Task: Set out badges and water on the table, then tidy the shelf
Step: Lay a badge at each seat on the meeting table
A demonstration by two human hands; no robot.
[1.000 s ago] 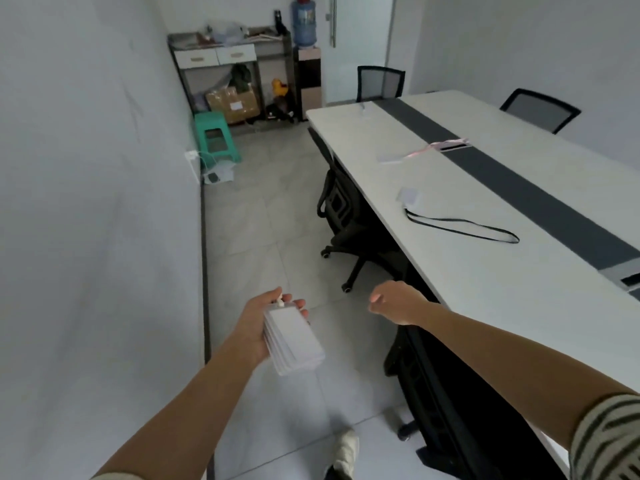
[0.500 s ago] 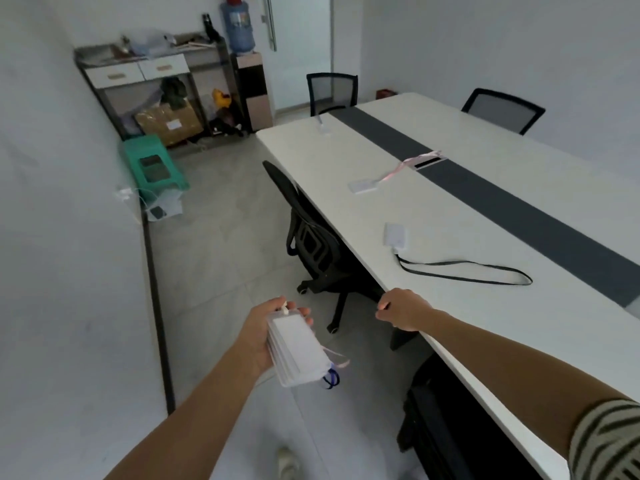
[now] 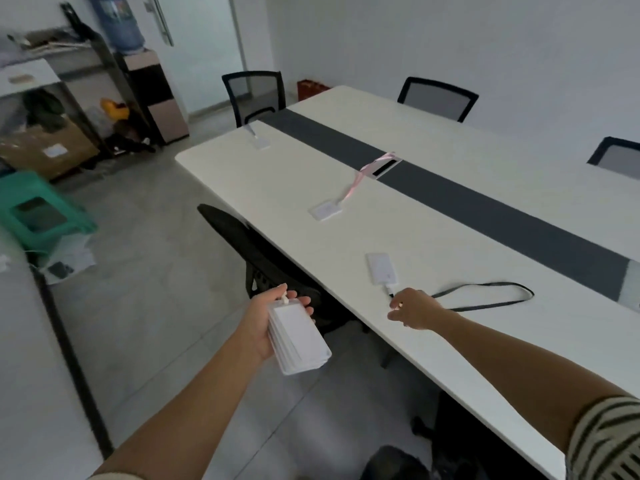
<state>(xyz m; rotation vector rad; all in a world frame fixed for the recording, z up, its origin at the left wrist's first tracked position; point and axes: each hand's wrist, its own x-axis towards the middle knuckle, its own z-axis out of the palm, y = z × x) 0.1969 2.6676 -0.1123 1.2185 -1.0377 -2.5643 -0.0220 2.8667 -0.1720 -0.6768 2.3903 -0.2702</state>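
My left hand (image 3: 266, 327) grips a stack of white badge holders (image 3: 299, 337) over the floor, left of the long white table (image 3: 467, 341). Three badges lie along the table's near side. One with a black lanyard (image 3: 381, 268) is closest. One with a pink lanyard (image 3: 325, 211) lies further on. A third badge (image 3: 260, 142) sits at the far end. My right hand (image 3: 414, 308) hovers over the table edge by the black lanyard's clip. Its fingers are loosely curled and hold nothing that I can see. The cluttered shelf (image 3: 52, 53) stands at the far left wall.
A black chair (image 3: 263, 258) is tucked under the table between my hands. More chairs (image 3: 254, 95) stand around the far end and right side. A water dispenser with a blue jug (image 3: 119, 22) stands beside the shelf. A green stool (image 3: 38, 213) and cardboard box (image 3: 45, 150) sit below.
I have stepped closer to the table and turned right. My right hand rose from below the table edge to above it, near the black-lanyard badge. My left hand still holds the stack.
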